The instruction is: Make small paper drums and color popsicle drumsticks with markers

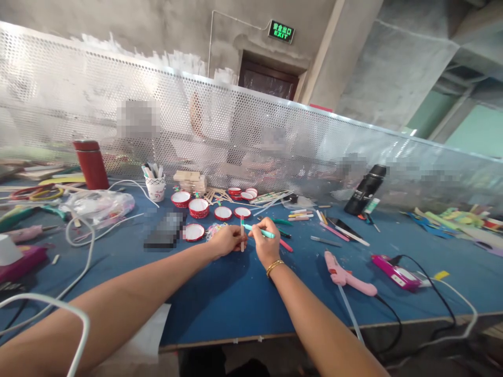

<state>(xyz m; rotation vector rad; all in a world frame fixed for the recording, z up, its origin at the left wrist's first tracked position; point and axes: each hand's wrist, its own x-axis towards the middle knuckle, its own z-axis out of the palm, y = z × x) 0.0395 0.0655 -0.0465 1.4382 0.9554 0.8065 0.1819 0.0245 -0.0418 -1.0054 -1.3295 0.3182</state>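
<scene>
My left hand (227, 240) is closed on a thin pale stick (242, 236) held upright above the blue tabletop (236, 293). My right hand (265, 245), with a gold bracelet at the wrist, grips a teal pen (259, 231) whose tip points left and meets the stick. Both hands are close together at the middle of the table. Several red-rimmed round lids (198, 208) lie just beyond my hands, and a coloured tangle (215, 228) lies beside my left hand.
A pink glue gun (348, 276) and a magenta device (396, 273) with black cable lie to the right. A red flask (90, 164), a cup of pens (155, 187), a plastic bag (98, 205) and white cables are at the left. A black bottle (365, 189) stands by the perforated metal screen (275, 136).
</scene>
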